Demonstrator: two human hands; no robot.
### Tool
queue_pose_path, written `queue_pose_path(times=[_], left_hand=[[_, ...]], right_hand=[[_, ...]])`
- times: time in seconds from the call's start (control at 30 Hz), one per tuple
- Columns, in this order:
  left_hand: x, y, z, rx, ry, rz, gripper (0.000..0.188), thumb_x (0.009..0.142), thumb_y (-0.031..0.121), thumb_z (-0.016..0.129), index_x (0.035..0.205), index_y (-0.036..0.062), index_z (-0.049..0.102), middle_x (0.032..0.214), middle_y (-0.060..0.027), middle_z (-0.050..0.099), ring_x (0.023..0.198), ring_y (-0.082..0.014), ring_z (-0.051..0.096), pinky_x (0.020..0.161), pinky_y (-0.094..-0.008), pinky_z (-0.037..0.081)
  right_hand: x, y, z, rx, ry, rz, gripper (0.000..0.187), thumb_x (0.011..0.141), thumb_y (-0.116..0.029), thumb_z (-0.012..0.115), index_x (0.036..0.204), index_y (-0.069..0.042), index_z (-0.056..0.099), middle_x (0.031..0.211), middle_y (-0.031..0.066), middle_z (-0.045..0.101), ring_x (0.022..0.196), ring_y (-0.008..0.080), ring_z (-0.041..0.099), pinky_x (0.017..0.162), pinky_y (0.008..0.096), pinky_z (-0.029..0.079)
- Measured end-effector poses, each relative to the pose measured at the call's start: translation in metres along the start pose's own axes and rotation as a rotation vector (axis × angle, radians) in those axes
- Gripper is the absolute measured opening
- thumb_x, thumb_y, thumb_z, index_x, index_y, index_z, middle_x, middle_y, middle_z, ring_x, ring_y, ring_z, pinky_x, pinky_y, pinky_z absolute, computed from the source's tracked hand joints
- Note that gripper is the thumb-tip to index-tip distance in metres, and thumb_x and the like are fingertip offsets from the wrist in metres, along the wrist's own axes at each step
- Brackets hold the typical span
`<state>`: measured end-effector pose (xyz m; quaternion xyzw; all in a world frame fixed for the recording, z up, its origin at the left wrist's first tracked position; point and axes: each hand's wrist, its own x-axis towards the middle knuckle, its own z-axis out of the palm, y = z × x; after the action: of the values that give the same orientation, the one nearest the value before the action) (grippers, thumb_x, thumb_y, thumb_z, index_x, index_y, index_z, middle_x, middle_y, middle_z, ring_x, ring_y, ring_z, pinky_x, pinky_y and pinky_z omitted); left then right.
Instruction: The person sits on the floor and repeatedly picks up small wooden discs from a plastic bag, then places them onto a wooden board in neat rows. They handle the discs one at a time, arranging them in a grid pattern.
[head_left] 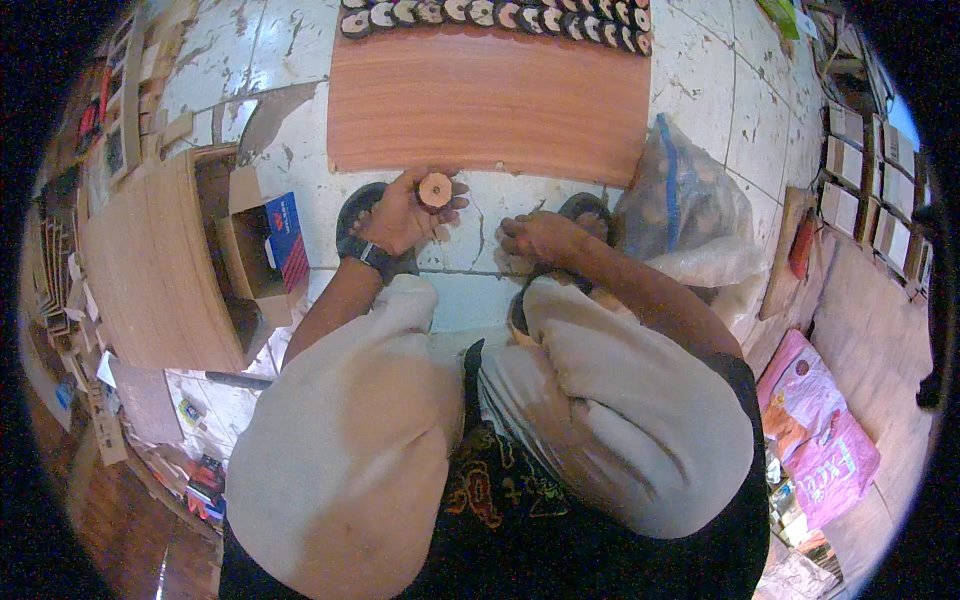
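A round tan disc [436, 190] with a scalloped, darker edge and a small centre hole rests on the upturned fingers of my left hand [397, 222]. That hand supports it over the tiled floor, near my left foot. To the right, my right hand [550, 238] is closed, its fingers curled together beside my right foot; whatever they hold, if anything, is hidden. Beyond both hands lies a wood-grain board [490, 100]. Along its far edge stand rows of similar round pieces [480, 14], dark-edged with pale faces.
A clear plastic bag [690, 205] with contents I cannot make out sits right of my right foot. An open cardboard box [250, 255] stands left, beside a wooden panel [150, 260]. Boxes are stacked [850, 180] at far right, above a pink bag [820, 430].
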<state>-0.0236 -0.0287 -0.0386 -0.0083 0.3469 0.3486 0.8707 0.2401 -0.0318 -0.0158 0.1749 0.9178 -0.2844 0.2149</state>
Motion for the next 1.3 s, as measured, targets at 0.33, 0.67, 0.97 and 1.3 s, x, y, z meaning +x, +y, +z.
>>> queue_pose_path(times=[0.33, 0.67, 0.97, 1.3], left_hand=[[0.000, 0.001, -0.002, -0.156, 0.032, 0.043, 0.042, 0.094, 0.031, 0.040, 0.116, -0.0024, 0.053, 0.109, -0.0222, 0.061, 0.097, -0.0344, 0.062, 0.075, -0.0404, 0.053], [-0.005, -0.007, 0.006, -0.020, -0.061, 0.101, 0.042, 0.098, 0.031, 0.036, 0.121, -0.0029, 0.048, 0.116, -0.0248, 0.056, 0.103, -0.0357, 0.059, 0.084, -0.0437, 0.053], [-0.004, -0.008, 0.000, -0.188, -0.272, 0.036, 0.039, 0.100, 0.031, 0.039, 0.125, 0.0013, 0.045, 0.119, -0.0139, 0.056, 0.108, -0.0297, 0.057, 0.086, -0.0401, 0.050], [-0.007, -0.006, 0.003, -0.341, -0.134, 0.050, 0.033, 0.099, 0.031, 0.041, 0.120, 0.0061, 0.047, 0.112, -0.0092, 0.058, 0.099, -0.0241, 0.059, 0.086, -0.0398, 0.050]], right_hand=[[0.017, 0.001, 0.005, 0.241, 0.420, 0.188, 0.020, 0.083, -0.012, 0.055, 0.102, -0.007, 0.056, 0.103, 0.0125, 0.056, 0.085, 0.0303, 0.062, 0.072, 0.0386, 0.053], [0.038, -0.024, -0.026, 1.141, 0.982, 0.394, 0.019, 0.087, -0.010, 0.060, 0.105, -0.004, 0.061, 0.091, 0.0140, 0.067, 0.081, 0.0257, 0.066, 0.072, 0.0351, 0.051], [0.057, -0.029, -0.055, 0.622, 1.056, 0.327, 0.016, 0.082, -0.015, 0.066, 0.096, -0.007, 0.066, 0.088, 0.0109, 0.067, 0.081, 0.0305, 0.061, 0.073, 0.0409, 0.047], [0.064, -0.022, -0.063, 0.342, 0.976, 0.174, 0.019, 0.079, -0.020, 0.065, 0.096, -0.011, 0.066, 0.108, 0.0112, 0.064, 0.097, 0.0308, 0.057, 0.086, 0.0434, 0.041]])
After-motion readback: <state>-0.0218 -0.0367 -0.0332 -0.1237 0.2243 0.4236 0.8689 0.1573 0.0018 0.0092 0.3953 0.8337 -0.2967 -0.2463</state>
